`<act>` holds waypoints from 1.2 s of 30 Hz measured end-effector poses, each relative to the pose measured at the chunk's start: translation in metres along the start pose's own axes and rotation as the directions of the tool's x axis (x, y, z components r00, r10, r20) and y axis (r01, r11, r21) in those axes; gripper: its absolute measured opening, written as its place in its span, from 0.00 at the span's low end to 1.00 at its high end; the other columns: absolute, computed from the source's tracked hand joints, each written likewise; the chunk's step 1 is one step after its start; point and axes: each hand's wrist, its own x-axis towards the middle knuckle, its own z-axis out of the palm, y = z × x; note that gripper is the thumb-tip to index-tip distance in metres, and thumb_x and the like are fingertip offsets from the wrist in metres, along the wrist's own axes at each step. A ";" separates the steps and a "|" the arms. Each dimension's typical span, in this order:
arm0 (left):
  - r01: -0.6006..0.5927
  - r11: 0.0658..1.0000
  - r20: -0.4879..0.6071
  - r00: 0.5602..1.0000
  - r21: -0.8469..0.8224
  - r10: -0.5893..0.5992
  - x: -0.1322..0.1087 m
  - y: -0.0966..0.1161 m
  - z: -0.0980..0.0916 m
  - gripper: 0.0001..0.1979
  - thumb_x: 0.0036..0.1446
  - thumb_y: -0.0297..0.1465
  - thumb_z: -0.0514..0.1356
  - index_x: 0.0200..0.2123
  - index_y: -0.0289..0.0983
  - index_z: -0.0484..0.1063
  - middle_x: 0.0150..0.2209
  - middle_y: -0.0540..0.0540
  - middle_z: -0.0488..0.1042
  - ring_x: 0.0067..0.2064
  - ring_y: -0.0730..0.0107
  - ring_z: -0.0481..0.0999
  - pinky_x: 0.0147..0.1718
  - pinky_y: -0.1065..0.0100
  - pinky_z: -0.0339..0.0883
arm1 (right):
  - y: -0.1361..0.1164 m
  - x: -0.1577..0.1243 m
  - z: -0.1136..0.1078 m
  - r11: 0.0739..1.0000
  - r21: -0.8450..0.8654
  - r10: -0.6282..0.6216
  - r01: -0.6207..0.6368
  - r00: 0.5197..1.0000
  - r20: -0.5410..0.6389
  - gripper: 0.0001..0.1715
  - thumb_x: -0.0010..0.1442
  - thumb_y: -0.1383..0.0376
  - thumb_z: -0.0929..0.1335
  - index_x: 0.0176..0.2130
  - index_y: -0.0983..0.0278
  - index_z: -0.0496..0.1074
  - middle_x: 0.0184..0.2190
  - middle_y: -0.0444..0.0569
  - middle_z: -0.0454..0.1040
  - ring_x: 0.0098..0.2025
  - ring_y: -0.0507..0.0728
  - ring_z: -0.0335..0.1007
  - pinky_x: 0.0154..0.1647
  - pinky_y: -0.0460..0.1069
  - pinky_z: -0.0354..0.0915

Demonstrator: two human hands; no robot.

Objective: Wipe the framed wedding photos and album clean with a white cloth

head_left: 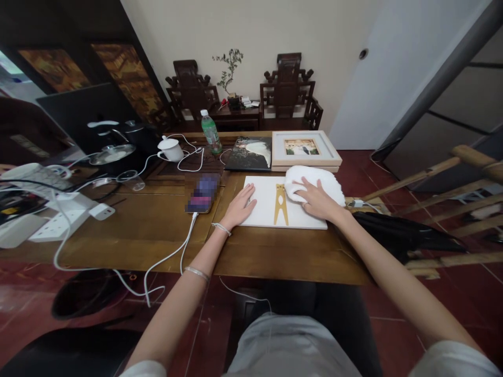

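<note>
A flat white board (259,205) lies on the wooden table in front of me, with a gold A-shaped piece (281,207) on its face. My left hand (238,207) rests flat at the board's left edge, fingers stretched out and holding nothing. On the right side of the board sits a bunched, fluffy white towel (328,183). My right hand (314,199) grips the towel from above, its fingers pressed into the pile. The towel hides the board's upper right corner.
Behind the board are a dark picture panel (249,154) and a light wooden photo frame (333,157). A charging phone (203,193), a green-labelled bottle (211,133) and a lidded white cup (172,149) stand left. Cables and a power strip (58,225) lie farther left.
</note>
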 end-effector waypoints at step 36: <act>-0.014 1.000 -0.010 1.000 0.007 0.014 0.001 -0.001 0.002 0.26 0.61 0.35 0.48 0.61 0.32 0.59 0.64 0.39 0.56 0.66 0.61 0.52 0.64 0.56 0.46 | -0.103 -0.008 0.007 0.986 0.036 -0.163 0.161 0.985 0.056 0.29 0.50 0.77 0.59 0.49 0.66 0.72 0.65 0.54 0.54 0.68 0.70 0.35 0.59 0.76 0.39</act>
